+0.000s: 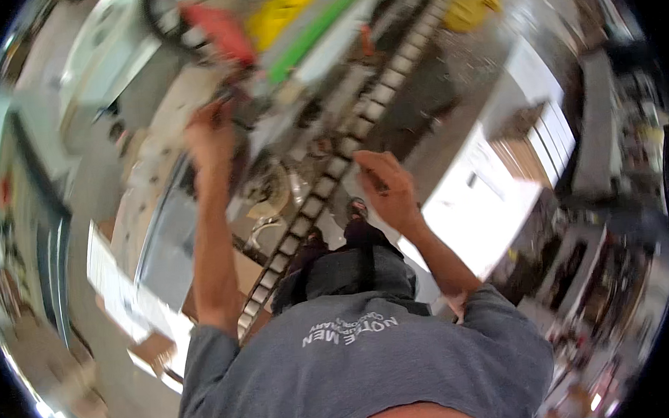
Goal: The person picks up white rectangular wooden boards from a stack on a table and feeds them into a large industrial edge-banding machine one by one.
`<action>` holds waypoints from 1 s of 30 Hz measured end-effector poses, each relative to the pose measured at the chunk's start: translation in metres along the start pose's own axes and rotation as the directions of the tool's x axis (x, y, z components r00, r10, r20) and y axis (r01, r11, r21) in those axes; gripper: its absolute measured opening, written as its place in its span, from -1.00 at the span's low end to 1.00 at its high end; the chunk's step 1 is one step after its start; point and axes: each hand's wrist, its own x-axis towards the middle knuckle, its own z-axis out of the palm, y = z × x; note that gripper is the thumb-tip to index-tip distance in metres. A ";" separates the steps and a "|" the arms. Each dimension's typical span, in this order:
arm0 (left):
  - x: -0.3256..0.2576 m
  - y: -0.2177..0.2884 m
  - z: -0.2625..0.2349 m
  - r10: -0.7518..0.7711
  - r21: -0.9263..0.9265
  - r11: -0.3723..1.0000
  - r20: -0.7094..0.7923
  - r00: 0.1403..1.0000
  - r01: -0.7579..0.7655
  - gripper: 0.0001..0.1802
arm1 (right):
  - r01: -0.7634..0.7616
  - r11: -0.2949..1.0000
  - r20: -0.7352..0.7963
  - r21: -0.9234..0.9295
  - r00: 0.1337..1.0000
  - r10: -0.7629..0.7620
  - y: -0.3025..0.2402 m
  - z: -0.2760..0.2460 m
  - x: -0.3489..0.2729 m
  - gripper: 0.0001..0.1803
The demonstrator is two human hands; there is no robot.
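Observation:
My left hand [211, 128] is raised and reaches forward on the left, its fingers closed. A small dark object [229, 89] blurs at its fingertips, and I cannot make out its kind. Just beyond that lies a red, flat-looking item [218, 34], smeared by motion. My right hand [386, 181] hangs nearer the middle, fingers curled inward; whatever lies in them, if anything, is hidden. Beside it, a long ladder-like strip [335, 167] with pale segments runs diagonally between my two arms. A round tan part [270, 190] sits left of the strip.
White panels [472, 200] and a stack of white-edged cartons [534, 147] stand to the right. On the left are a grey flat-topped box [164, 238] and white machinery [103, 58]. Yellow material [471, 3] and a green bar [316, 30] lie ahead. My feet [357, 207] show below.

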 end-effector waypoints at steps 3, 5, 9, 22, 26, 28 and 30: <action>-0.057 -0.001 -0.044 0.104 -0.085 0.990 -0.129 0.986 -0.115 -0.87 | -0.347 0.874 -0.057 -0.341 0.935 0.350 0.073 -0.086 -0.062 -0.55; -0.083 0.002 -0.053 0.186 -0.076 0.977 -0.149 0.971 -0.199 -0.89 | -0.161 0.689 -0.056 -0.707 0.983 0.172 0.127 -0.144 -0.103 -0.37; -0.119 0.002 -0.034 0.007 -0.329 0.944 -0.043 0.999 -0.020 -0.89 | -0.368 0.511 -0.172 -0.777 0.905 0.389 0.150 -0.203 -0.156 -0.28; -0.154 0.032 -0.042 0.005 -0.398 0.917 -0.016 1.000 -0.011 -0.88 | -0.326 0.820 -0.005 -0.470 0.930 0.367 0.144 -0.176 -0.119 -0.47; -0.168 0.021 -0.070 -0.114 -0.396 0.916 -0.097 0.989 0.067 -0.90 | 0.027 0.927 0.229 -0.374 0.971 0.064 -0.005 -0.074 -0.019 -0.43; -0.180 0.004 -0.085 -0.148 -0.403 0.911 -0.136 0.980 0.081 -0.89 | 0.388 0.900 0.308 -0.198 0.897 -0.319 -0.043 -0.010 0.024 -0.42; -0.190 -0.008 -0.102 -0.295 -0.393 0.890 -0.115 0.948 0.230 -0.88 | 0.492 0.871 0.413 -0.018 0.797 -0.441 -0.076 0.052 0.060 -0.44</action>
